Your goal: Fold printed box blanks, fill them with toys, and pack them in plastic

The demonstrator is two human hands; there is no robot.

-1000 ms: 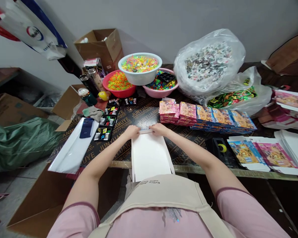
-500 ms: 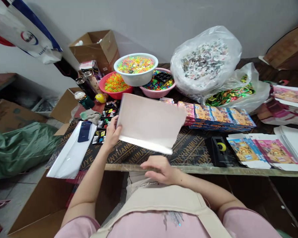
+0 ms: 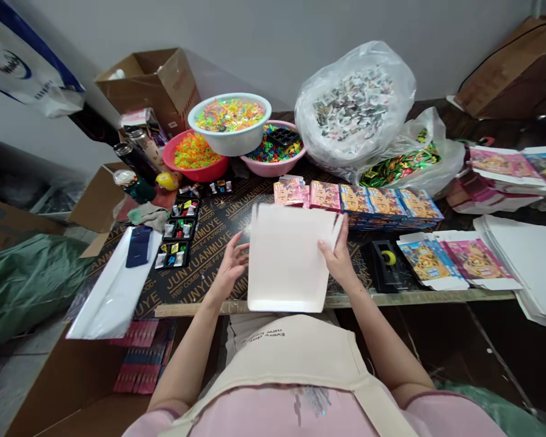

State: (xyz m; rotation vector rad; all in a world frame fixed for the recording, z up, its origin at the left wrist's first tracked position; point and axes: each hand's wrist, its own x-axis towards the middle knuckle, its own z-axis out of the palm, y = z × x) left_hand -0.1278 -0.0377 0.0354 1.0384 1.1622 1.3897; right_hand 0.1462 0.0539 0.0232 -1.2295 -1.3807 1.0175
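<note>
A plain white piece of cardboard (image 3: 289, 258), its lower edge folded up, is held over the front of the table. My right hand (image 3: 339, 255) grips its upper right edge, thumb on the near face and fingers behind. Beside the left edge, my left hand (image 3: 231, 267) is open with its fingers spread, holding nothing. Behind the cardboard runs a row of small printed boxes, pink ones (image 3: 325, 195) and blue ones (image 3: 384, 203). To the left of my left hand are black trays (image 3: 173, 255) with small wrapped pieces in them.
Basins of colourful small pieces, one white (image 3: 230, 139), one red (image 3: 195, 173), one pink (image 3: 277, 167), stand at the back beside a clear bag (image 3: 355, 109) of packets. A tape dispenser (image 3: 384, 267), flat printed boxes (image 3: 455, 261) and white cardboard (image 3: 528, 267) lie right. A phone (image 3: 138, 246) lies left.
The cardboard has turned from lying crosswise to upright. My left hand has let go of its left edge and opened; my right hand has risen from the table edge and taken its right side.
</note>
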